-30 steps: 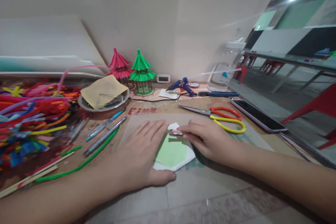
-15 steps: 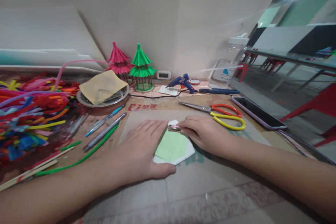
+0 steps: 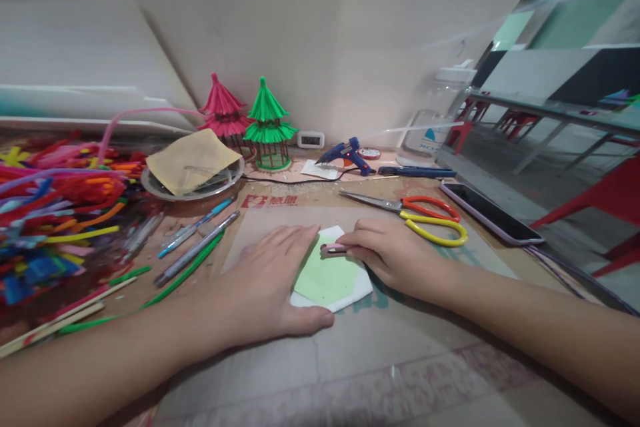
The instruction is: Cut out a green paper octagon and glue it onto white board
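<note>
A light green polygon-shaped sheet (image 3: 327, 277) lies on a slightly larger white piece (image 3: 356, 298), whose edge shows around it. My left hand (image 3: 273, 280) rests flat over their left side, thumb stretched out along the near edge and fingers pointing away. Between thumb and fingers my right hand (image 3: 395, 253) pinches a small pinkish-brown tool (image 3: 333, 249) with a slot in its end. Its tip is over the upper part of the green sheet. The tool's exact kind is hard to make out, since the fingers cover its rear part.
Scissors (image 3: 420, 211) and a phone (image 3: 490, 213) lie to the right. Behind are a blue glue gun (image 3: 347, 155), a cutter (image 3: 417, 172), a bottle (image 3: 430, 120) and a green pagoda model (image 3: 270, 127). Pens (image 3: 197, 250), a plate (image 3: 193, 195) and fuzzy stems (image 3: 55, 213) are left.
The camera view has shifted slightly. Both hands stay in nearly the same place on the green and white pieces, and the right hand still pinches the small tool.
</note>
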Motion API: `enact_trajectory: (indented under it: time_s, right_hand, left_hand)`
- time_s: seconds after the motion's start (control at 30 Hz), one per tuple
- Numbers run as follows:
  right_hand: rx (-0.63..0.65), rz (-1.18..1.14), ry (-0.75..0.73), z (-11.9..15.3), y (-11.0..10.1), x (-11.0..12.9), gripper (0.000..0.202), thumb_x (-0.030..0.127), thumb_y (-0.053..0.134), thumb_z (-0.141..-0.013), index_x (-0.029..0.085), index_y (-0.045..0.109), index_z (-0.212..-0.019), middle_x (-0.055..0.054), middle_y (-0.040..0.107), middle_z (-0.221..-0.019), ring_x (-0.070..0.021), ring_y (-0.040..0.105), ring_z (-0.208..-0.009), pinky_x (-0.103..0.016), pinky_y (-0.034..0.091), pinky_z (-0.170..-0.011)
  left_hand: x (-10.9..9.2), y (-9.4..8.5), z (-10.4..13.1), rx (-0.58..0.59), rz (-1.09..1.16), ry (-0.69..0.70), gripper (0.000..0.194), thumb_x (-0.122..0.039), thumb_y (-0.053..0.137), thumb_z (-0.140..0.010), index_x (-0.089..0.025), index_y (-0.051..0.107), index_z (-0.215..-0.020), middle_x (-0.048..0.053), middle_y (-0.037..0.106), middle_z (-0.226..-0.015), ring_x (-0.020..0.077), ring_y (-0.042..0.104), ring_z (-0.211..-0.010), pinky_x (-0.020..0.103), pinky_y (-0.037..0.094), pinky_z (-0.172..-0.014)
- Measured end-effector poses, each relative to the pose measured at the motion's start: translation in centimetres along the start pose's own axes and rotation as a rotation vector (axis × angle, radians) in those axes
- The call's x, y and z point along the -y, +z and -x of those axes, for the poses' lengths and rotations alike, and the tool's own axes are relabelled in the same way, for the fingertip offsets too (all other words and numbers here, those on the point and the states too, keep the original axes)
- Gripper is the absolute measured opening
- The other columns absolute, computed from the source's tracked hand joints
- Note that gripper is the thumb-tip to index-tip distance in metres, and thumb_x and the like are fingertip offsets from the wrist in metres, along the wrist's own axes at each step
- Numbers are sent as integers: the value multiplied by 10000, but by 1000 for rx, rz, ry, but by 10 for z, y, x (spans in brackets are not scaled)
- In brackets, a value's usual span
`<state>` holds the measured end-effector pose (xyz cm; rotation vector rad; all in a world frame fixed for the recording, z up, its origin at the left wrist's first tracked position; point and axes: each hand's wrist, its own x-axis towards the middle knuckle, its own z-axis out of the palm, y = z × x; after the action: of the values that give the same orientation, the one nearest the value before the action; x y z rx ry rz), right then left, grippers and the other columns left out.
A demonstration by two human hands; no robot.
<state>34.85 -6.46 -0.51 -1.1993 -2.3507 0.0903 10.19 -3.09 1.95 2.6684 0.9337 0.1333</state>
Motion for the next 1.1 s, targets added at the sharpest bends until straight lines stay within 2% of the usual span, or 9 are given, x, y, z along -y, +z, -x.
enact_trajectory:
  time_s: [0.17,0.37,0.67,0.9,1.1]
  right_hand:
    - [118,-69,-20,-3,-5,3,243,169,520,-1016,163,747,-1103,-76,712,-906,-188,642,-843,-291,477,-757]
    - [153,-134,-60,1,-11,3,249,149,526,-1007,156,746,-1123,-73,689,-865,-176,628,-789,-276,469,-707]
    - [208,-182,-109,5,-18,1,237,166,541,-1011,189,744,-1131,-55,697,-891,-159,621,-801,-263,461,-738]
    - [255,-215,-88,4,-23,4,245,161,537,-1012,207,755,-1112,-60,715,-921,-162,641,-829,-269,471,-763]
    - [290,-210,-103,3,-26,4,233,161,539,-1012,195,749,-1107,-62,720,-945,-160,644,-844,-262,475,-774]
  left_hand:
    - [2,2,-2,-15,14,36,946,-623,722,-720,-134,432,-1476,191,504,-1495,414,456,-1376,578,375,-1143]
    - [2,1,-2,-4,17,37,956,-624,733,-714,-135,432,-1479,198,489,-1510,416,440,-1388,585,353,-1158]
    - [4,1,-1,48,-5,11,992,-673,699,-739,-132,414,-1520,183,425,-1575,406,377,-1439,599,318,-1185]
    - [5,3,-1,2,-1,40,955,-675,715,-725,-163,457,-1489,178,470,-1546,416,418,-1413,606,349,-1163]
    - [5,2,-2,11,-5,31,937,-656,717,-722,-174,461,-1483,176,462,-1553,415,408,-1423,602,340,-1169]
